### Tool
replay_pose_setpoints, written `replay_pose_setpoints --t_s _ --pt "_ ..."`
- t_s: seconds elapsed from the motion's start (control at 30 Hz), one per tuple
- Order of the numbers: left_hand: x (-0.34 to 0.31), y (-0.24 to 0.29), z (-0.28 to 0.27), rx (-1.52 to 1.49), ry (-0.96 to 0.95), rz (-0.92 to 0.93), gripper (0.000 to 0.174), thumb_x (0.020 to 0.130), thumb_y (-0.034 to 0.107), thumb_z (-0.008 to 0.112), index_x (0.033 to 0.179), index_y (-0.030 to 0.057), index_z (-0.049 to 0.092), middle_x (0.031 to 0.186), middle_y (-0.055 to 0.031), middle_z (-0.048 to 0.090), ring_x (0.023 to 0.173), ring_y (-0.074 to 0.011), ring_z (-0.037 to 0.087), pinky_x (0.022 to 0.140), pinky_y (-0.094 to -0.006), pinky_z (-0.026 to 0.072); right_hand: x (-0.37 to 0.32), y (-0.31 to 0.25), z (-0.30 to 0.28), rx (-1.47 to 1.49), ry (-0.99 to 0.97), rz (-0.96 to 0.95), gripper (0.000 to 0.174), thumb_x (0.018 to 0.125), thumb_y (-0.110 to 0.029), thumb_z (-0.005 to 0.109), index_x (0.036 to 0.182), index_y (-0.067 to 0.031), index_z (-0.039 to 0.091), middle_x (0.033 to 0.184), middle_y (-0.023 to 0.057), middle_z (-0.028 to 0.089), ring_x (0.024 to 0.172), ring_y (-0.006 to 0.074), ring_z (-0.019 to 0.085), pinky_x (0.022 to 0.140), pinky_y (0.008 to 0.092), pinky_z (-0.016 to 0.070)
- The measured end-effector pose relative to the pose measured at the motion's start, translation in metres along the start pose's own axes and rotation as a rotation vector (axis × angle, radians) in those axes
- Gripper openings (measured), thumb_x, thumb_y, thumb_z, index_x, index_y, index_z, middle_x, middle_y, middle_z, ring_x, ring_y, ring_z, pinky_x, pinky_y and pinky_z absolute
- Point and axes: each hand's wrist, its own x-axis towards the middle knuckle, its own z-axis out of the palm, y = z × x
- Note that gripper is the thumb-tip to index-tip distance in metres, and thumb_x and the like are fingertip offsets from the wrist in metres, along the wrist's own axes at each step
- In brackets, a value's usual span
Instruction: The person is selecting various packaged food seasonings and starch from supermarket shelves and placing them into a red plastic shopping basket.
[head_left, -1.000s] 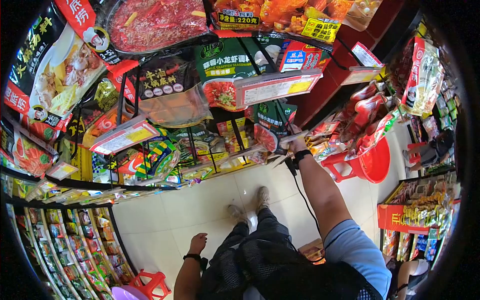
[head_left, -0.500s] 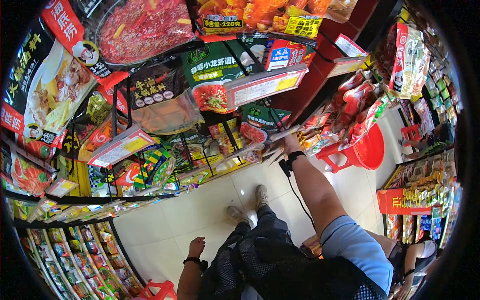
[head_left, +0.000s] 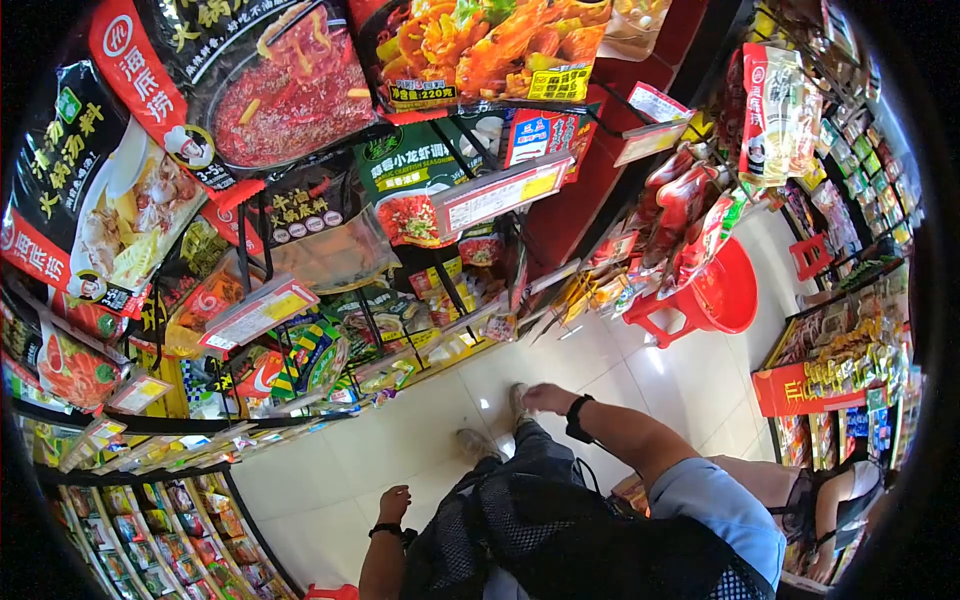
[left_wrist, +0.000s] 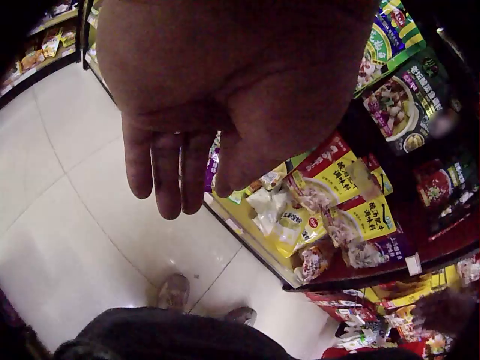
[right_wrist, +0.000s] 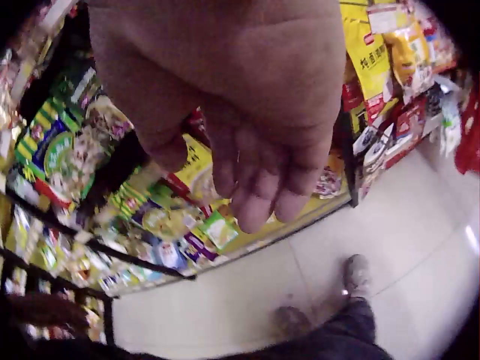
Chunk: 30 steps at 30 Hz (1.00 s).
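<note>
My right hand [head_left: 548, 400] hangs over the floor in front of the shelf, its fingers loosely bent and holding nothing. Hooked above and beyond it is a green packet of garlic crayfish seasoning [head_left: 408, 172]. A smaller packet with a red bowl picture [head_left: 482, 250] shows just under a price tag [head_left: 505, 195]. Low by my side, my left hand [head_left: 394, 504] is relaxed and holds nothing. In the left wrist view its fingers [left_wrist: 169, 176] reach down, with yellow seasoning packets [left_wrist: 330, 180] behind. Past the right hand's fingers [right_wrist: 259, 199], several packets fill a low shelf.
Big hotpot seasoning bags [head_left: 285, 100] hang at the upper left. A red plastic tub [head_left: 725, 290] stands on the floor to the right. Another person [head_left: 830, 510] is at the lower right. More stocked shelves [head_left: 170, 530] line the lower left.
My right hand has let go of the small green crayfish seasoning packet at the lower hook and drawn back toward my body. The view has turned slightly right. The left hand stays low.
</note>
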Motion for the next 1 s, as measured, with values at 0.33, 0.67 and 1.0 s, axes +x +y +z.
replay_pose_setpoints --t_s 0.33,0.67,1.0 --pt "0.011 0.018 0.006 -0.073 -0.067 0.151 0.030 0.085 0.019 0.056 0.108 0.0011 0.065 0.085 -0.0133 0.069 0.070 -0.0181 0.066 0.066 -0.0294 0.0546 -0.047 0.134 -0.004 -0.589 0.006 0.251 0.019 0.083 -0.027 0.054 0.084 -0.0085 0.061 0.082 0.0135 0.066 0.085 0.0322 0.062 0.073 0.0455 0.0496" --pt "0.001 -0.016 0.016 -0.136 -0.068 0.162 0.030 0.084 0.017 0.054 0.105 -0.0004 0.066 0.082 -0.0143 0.069 0.070 -0.0196 0.067 0.065 -0.0298 0.0561 -0.016 0.073 -0.019 -0.368 0.129 0.002 0.042 0.086 -0.037 0.048 0.088 0.0009 0.066 0.090 0.0164 0.067 0.079 0.0280 0.065 0.077 0.0376 0.0502" --pt "0.016 -0.110 0.030 -0.023 0.051 0.326 0.026 0.076 0.010 0.066 0.102 0.0075 0.066 0.106 -0.0131 0.065 0.093 -0.0280 0.064 0.080 -0.0377 0.0526 0.021 0.074 -0.003 -0.295 0.047 0.025 0.044 0.086 -0.041 0.055 0.099 -0.0003 0.066 0.087 0.0131 0.068 0.076 0.0204 0.066 0.076 0.0361 0.0501"
